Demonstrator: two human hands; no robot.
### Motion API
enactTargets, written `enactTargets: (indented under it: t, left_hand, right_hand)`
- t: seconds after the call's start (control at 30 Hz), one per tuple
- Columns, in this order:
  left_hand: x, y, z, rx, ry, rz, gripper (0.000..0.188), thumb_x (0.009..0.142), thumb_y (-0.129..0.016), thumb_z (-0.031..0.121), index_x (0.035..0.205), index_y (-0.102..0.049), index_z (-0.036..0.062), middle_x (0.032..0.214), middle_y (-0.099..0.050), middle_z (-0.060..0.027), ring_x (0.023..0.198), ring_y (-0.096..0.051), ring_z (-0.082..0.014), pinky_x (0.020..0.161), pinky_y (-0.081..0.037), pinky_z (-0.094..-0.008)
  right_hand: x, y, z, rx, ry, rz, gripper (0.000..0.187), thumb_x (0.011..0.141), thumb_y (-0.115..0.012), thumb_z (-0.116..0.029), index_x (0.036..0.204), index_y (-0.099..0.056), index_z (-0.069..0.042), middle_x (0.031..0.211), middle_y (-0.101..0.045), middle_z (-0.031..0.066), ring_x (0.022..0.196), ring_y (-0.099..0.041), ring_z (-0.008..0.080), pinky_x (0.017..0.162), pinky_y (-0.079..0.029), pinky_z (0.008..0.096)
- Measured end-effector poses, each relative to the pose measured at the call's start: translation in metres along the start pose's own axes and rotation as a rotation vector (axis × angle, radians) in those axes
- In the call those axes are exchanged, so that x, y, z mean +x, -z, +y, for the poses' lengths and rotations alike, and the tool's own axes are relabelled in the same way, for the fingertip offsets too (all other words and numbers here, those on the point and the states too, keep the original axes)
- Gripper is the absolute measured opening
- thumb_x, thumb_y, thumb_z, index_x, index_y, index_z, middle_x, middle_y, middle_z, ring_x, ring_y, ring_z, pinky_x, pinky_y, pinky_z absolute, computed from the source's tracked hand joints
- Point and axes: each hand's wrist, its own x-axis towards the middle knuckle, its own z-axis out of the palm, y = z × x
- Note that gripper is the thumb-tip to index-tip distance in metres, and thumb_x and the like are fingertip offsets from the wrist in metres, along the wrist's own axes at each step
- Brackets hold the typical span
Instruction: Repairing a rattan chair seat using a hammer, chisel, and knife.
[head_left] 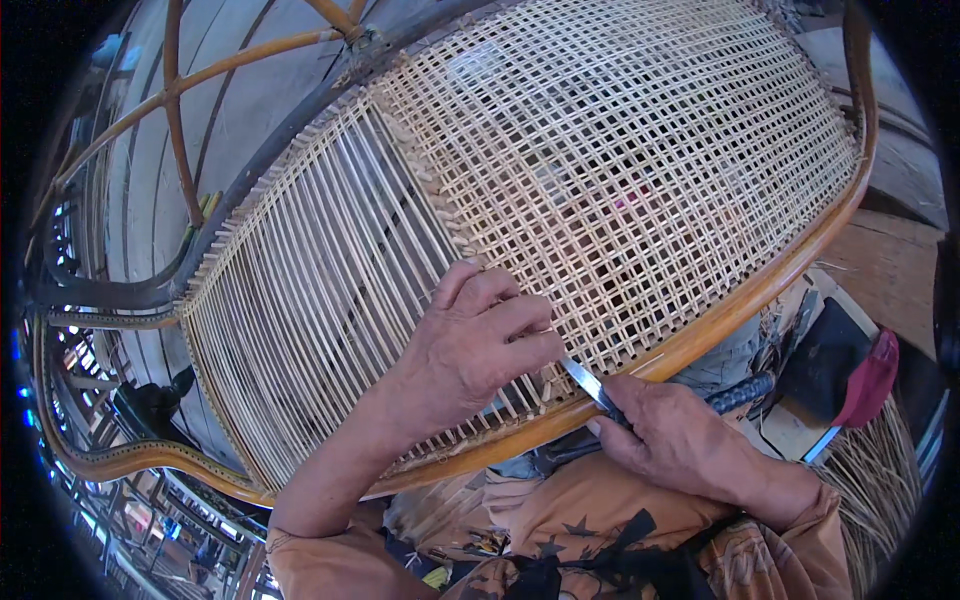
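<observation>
A curved wooden seat frame (540,432) lies across my lap. Its right part carries an open-mesh cane weave (640,170), while single pale cane strands (310,240) run side by side over the left part. My left hand (485,335) rests where the two meet, near the front rail. Its fingers are curled and pressed together, and whatever is between them is hidden. Gripped in my right hand (680,435) is a knife (583,378), its bright blade pointing up and left toward my left fingers. The blade's tip is close to the weave's lower edge.
Past my right hand lies a dark ridged rod (742,392); I cannot tell what it belongs to. Loose cane strips (880,480) and a dark red cloth-like piece (868,380) are at the right. Curved wooden frame parts (175,95) stand at the left above grey floorboards (150,250).
</observation>
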Motion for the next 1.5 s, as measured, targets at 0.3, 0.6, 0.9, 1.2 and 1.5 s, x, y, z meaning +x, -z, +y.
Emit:
enactTargets:
  t: [0.3, 0.6, 0.9, 1.2, 1.5]
  left_hand:
    - [-0.008, 0.006, -0.001, -0.083, 0.02, 0.108, 0.011, 0.072, -0.059, 0.01, 0.083, -0.058, 0.0086, 0.095, -0.054, -0.0013, 0.096, -0.05, -0.0213, 0.089, -0.036, -0.0394]
    - [-0.026, -0.021, 0.111, -0.058, 0.109, -0.004, 0.027, 0.076, -0.059, 0.017, 0.099, -0.059, 0.0032, 0.095, -0.058, -0.0099, 0.092, -0.057, -0.0242, 0.082, -0.044, -0.0386]
    - [-0.017, -0.054, 0.134, -0.709, 0.48, 0.043, 0.019, 0.092, -0.05, 0.021, 0.089, -0.054, 0.0024, 0.071, -0.057, -0.013, 0.07, -0.06, -0.0308, 0.063, -0.047, -0.0394]
    - [0.011, -0.056, 0.139, -0.477, 0.557, 0.283, 0.03, 0.093, -0.05, 0.029, 0.105, -0.057, 0.0023, 0.097, -0.061, -0.0158, 0.087, -0.06, -0.0318, 0.078, -0.049, -0.0391]
    - [0.037, 0.008, 0.063, 0.056, 0.594, 0.285, 0.025, 0.08, -0.049, 0.0, 0.101, -0.061, 0.0041, 0.095, -0.06, -0.0148, 0.091, -0.058, -0.0313, 0.079, -0.048, -0.0409]
  right_hand:
    - [-0.002, -0.005, -0.002, -0.098, 0.082, 0.057, 0.027, 0.085, -0.057, -0.021, 0.097, -0.048, 0.002, 0.075, -0.055, 0.0221, 0.071, -0.058, 0.0404, 0.063, -0.047, 0.0457]
    - [-0.042, 0.021, 0.014, -0.048, 0.199, -0.316, 0.049, 0.081, -0.065, -0.031, 0.116, -0.052, 0.0, 0.102, -0.061, 0.0179, 0.092, -0.061, 0.0312, 0.079, -0.049, 0.0368]
    - [-0.042, 0.043, 0.046, 1.012, 0.514, -0.079, 0.067, 0.08, -0.061, -0.042, 0.124, -0.045, 0.005, 0.119, -0.052, 0.0272, 0.1, -0.059, 0.0345, 0.08, -0.051, 0.0386]
    - [0.019, 0.072, -0.013, 1.041, 0.675, 0.422, 0.032, 0.086, -0.053, -0.019, 0.11, -0.049, 0.003, 0.063, -0.05, 0.0024, 0.05, -0.047, 0.0099, 0.046, -0.038, 0.0231]
    - [0.097, 0.087, -0.029, 0.832, 0.593, 0.55, 0.027, 0.082, -0.069, -0.024, 0.088, -0.054, -0.003, 0.068, -0.057, 0.001, 0.057, -0.053, 0.0055, 0.05, -0.044, 0.019]
